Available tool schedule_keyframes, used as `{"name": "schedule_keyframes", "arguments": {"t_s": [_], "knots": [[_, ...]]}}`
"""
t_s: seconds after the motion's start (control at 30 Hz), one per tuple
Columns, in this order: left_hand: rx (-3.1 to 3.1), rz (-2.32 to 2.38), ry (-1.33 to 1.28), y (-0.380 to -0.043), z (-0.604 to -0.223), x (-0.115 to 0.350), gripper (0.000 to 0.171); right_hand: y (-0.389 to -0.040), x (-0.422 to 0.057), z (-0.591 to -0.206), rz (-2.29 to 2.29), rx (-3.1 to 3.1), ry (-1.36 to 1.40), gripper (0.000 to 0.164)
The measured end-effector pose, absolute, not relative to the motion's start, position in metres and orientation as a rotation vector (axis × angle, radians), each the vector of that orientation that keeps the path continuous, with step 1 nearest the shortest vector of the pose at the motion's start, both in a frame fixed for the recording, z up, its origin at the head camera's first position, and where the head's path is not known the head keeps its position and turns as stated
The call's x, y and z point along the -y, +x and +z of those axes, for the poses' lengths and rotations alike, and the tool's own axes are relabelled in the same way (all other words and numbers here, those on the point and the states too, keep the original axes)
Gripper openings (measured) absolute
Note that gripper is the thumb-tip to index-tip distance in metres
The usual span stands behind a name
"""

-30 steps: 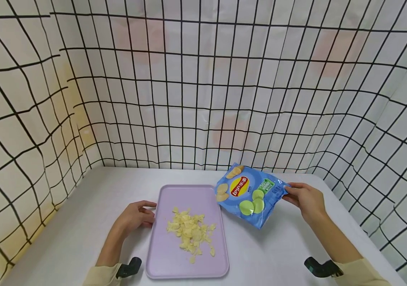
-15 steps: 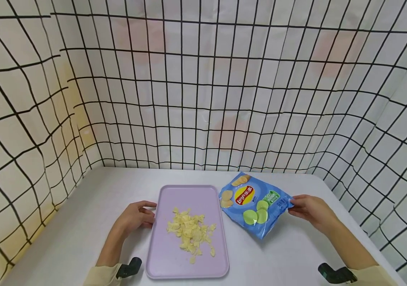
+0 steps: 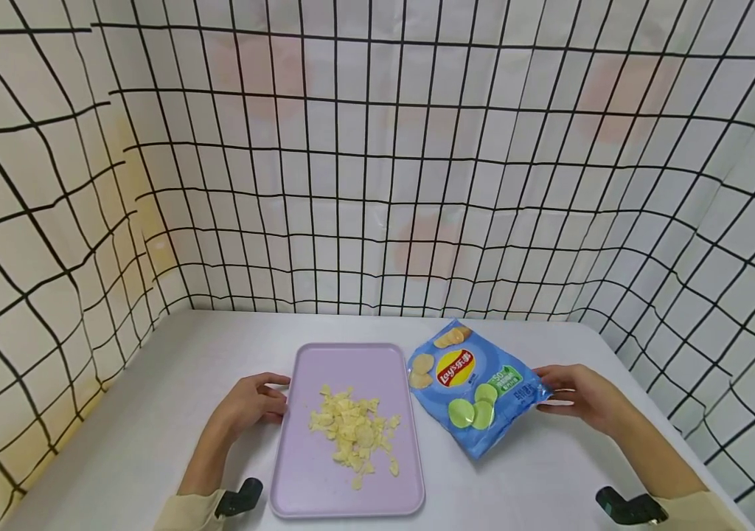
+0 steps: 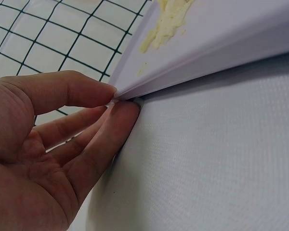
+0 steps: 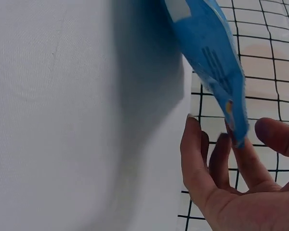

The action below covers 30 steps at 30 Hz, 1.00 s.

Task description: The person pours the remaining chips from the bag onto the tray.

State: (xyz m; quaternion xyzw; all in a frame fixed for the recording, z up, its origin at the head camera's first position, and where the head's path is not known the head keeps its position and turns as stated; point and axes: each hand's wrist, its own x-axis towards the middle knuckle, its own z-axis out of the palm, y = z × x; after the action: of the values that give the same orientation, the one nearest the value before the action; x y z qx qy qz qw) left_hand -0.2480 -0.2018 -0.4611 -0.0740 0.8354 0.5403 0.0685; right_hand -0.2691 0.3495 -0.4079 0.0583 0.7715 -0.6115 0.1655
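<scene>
My left hand (image 3: 254, 402) pinches the left edge of a lilac tray (image 3: 298, 479); the left wrist view shows the thumb (image 4: 86, 89) at the rim and fingers underneath. A heap of broken potato chips (image 3: 351, 428) lies on the tray. To the right, a blue Lay's chip bag (image 3: 444, 402) lies face up, one corner pointing at my right hand (image 3: 583, 398). In the right wrist view, the fingers (image 5: 195, 159) are spread loosely around the corner of the bag (image 5: 212, 62), and the thumb stands apart from it.
A white tabletop (image 3: 517, 479) carries everything. Black wire mesh (image 3: 377, 221) stands against white walls at the back and both sides. A dark wrist strap piece (image 3: 239, 498) shows at my left cuff.
My right hand has brought the chip bag down and slightly right onto the table, and its thumb and fingers have parted from the corner. The left hand and tray stay put.
</scene>
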Motion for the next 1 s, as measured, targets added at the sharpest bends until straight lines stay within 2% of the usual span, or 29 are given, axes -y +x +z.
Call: {"name": "schedule_keyframes", "arguments": {"t_s": [0.3,0.53,1.0], "knots": [[-2.510,1.632,-0.220,-0.247,-0.459,0.202,0.053,-0.270,-0.348,-0.409,-1.579,-2.160,0.143,0.063],[-2.509,1.634,-0.218,-0.248,-0.460,0.203,0.053,-0.269,-0.342,-0.411,-1.475,-2.152,-0.020,0.064],[-2.491,1.658,-0.232,-0.247,-0.461,0.201,0.051,-0.260,-0.332,-0.408,-1.402,-2.145,0.034,0.068]]}}
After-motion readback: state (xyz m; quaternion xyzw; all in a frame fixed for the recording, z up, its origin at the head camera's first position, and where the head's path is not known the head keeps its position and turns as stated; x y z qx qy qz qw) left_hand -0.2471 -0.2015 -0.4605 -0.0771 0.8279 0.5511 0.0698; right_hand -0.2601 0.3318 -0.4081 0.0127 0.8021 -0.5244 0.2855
